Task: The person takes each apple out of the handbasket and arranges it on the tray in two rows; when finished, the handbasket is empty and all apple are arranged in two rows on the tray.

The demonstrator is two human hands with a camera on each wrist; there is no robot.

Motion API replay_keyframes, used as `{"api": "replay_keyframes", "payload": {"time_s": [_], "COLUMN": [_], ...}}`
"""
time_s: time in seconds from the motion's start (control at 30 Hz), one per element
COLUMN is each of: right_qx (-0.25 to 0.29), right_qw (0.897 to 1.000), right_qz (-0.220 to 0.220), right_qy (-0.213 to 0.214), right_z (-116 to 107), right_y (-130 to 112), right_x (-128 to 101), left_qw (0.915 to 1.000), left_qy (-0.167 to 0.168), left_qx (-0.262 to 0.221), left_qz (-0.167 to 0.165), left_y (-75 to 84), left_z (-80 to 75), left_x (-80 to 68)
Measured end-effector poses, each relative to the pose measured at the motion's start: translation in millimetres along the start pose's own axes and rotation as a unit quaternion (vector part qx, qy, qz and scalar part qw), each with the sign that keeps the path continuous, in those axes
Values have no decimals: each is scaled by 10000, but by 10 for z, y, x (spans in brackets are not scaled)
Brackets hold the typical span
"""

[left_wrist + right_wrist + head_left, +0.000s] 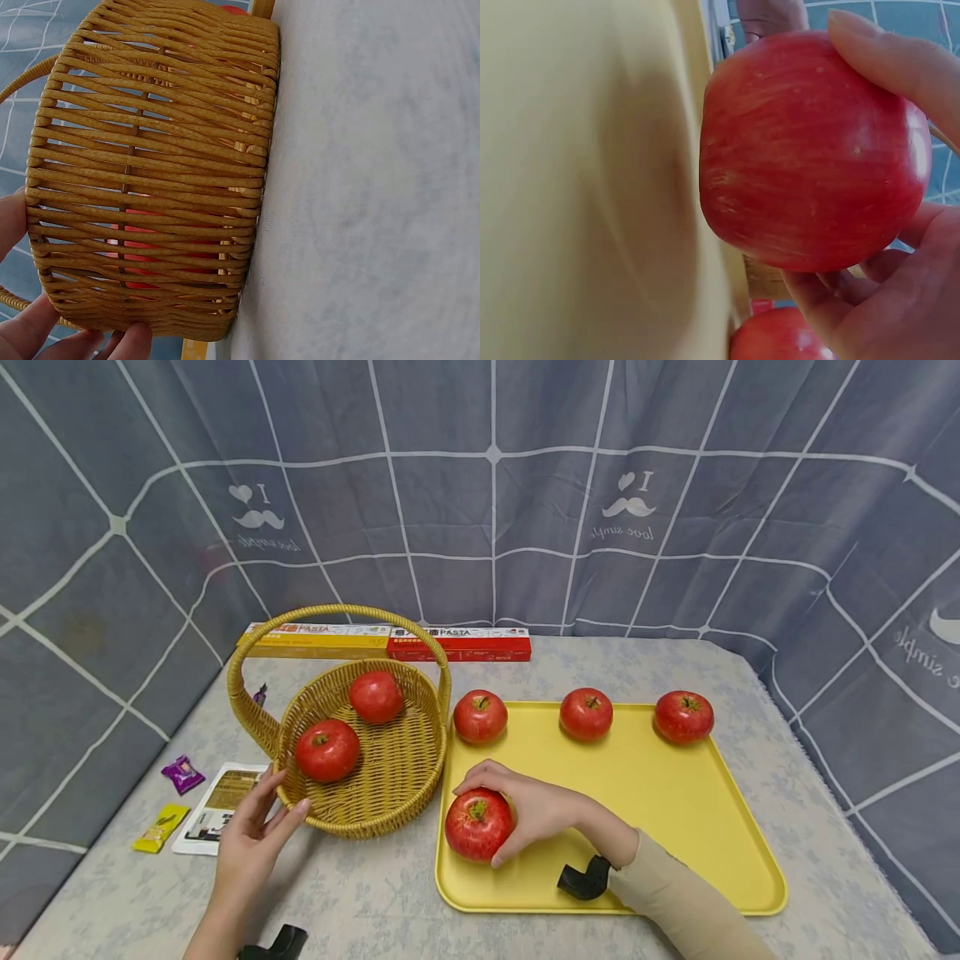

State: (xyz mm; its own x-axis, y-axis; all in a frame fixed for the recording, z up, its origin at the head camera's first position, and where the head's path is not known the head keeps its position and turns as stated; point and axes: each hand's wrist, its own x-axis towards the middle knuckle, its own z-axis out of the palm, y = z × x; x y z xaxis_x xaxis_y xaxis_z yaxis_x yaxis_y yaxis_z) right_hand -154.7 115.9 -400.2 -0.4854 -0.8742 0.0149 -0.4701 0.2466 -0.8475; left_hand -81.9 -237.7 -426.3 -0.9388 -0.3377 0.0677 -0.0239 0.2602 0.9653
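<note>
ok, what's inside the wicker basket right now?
Two red apples sit inside the wicker basket: one near the front left, one toward the back. The left hand touches the basket's outer wall. The floor beneath the apples is covered, so anything under them can't be seen.

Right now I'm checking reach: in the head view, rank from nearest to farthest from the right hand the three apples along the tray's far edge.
From the right hand, which grips an apple at the tray's near left:
1. Left apple, by the basket.
2. Middle apple, at mid far edge.
3. Right apple, at the far right corner.
</note>
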Motion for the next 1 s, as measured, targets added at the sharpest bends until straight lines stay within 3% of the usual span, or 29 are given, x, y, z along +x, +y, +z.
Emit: {"api": "replay_keyframes", "payload": {"time_s": [0.43, 0.6, 0.73, 0.87, 1.0], "right_qx": [-357, -690, -966, -579, -96], "right_qw": [9981, 9947, 9879, 9880, 9931], "right_qz": [-318, -109, -200, -452, -778], "right_qy": [-399, -751, -1197, -1356, -872], "right_z": [69, 30, -87, -301, -506], "right_y": [19, -54, -131, -262, -423], "right_x": [38, 45, 85, 186, 378], "left_qw": [10000, 10000, 10000, 10000, 9999], "left_qy": [-26, -26, -16, -34, -36], "left_qx": [-69, -6, 16, 65, 113], "left_qz": [18, -22, -19, -4, 10], "left_y": [-7, 6, 9, 5, 3], "left_z": [-18, -13, -6, -7, -10], "left_x": [-15, -8, -5, -4, -4]}}
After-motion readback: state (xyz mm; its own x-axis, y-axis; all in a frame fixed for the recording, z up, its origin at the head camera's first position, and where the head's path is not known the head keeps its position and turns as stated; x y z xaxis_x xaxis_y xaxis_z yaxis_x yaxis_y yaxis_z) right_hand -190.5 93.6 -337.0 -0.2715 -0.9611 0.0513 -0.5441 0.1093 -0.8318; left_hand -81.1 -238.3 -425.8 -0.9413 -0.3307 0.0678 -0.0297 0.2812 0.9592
